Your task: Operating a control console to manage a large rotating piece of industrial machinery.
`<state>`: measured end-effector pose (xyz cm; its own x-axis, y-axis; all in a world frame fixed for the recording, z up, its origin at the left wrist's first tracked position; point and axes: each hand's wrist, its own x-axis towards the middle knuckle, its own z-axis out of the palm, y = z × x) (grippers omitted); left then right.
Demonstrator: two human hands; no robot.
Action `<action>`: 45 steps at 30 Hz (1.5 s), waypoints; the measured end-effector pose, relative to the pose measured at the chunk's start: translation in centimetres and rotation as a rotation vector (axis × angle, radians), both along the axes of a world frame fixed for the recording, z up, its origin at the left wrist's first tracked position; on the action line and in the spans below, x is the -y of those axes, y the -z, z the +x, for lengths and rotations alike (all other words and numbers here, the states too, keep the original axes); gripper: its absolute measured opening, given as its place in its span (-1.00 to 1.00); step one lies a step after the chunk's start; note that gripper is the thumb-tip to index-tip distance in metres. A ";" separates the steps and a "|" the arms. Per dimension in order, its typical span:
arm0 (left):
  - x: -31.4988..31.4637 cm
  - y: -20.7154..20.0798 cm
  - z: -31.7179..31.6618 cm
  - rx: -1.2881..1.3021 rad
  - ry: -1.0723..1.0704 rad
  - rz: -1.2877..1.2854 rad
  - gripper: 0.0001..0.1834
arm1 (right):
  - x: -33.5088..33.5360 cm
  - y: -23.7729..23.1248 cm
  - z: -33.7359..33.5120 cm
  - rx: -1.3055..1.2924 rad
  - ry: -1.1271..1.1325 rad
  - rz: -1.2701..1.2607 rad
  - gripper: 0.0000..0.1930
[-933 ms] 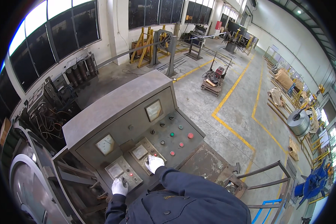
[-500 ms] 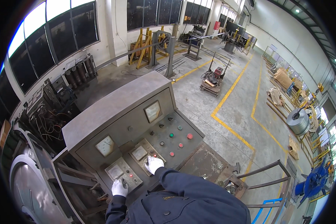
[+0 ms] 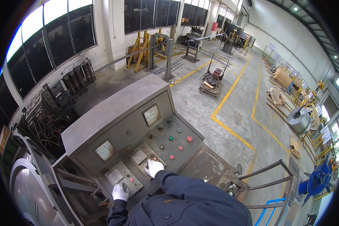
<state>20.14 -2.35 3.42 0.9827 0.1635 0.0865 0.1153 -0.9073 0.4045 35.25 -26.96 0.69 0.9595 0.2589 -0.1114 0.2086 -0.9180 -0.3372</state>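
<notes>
Mounted side by side toward the front edge of the console [image 3: 111,113]: left control module [image 3: 116,175] and right control module [image 3: 139,156], presumably paired for two-handed reach. Placed over the near-left corner of the left control module: gloved left hand [image 3: 120,191], fingers bunched. Placed across the near edge of the right control module: gloved right hand [image 3: 154,168], fingers curled. Clamped on a knob or merely resting, either hand: cannot tell. Left uncovered, probably for monitoring: lit red lamps [image 3: 131,179], one per module. Set behind, on the upright panel, apparently for easy reading: two gauges [image 3: 104,150]. Grouped toward the right edge: pushbuttons [image 3: 189,138]. Compared with the earlier frames: slight shift of view; same hand placement, lamps again lit.
</notes>
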 end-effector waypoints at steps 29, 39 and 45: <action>-0.2 0.7 -0.1 0.009 0.004 0.010 -0.77 | -0.1 0.5 0.0 0.083 -0.023 -0.005 -0.63; -0.2 0.5 0.1 -0.030 0.005 0.031 -0.76 | 0.0 0.2 0.3 0.163 -0.274 -0.098 -0.74; -0.3 0.9 0.2 -0.063 -0.002 0.052 -0.74 | 1.4 -0.2 1.1 0.229 -0.577 -0.123 -0.76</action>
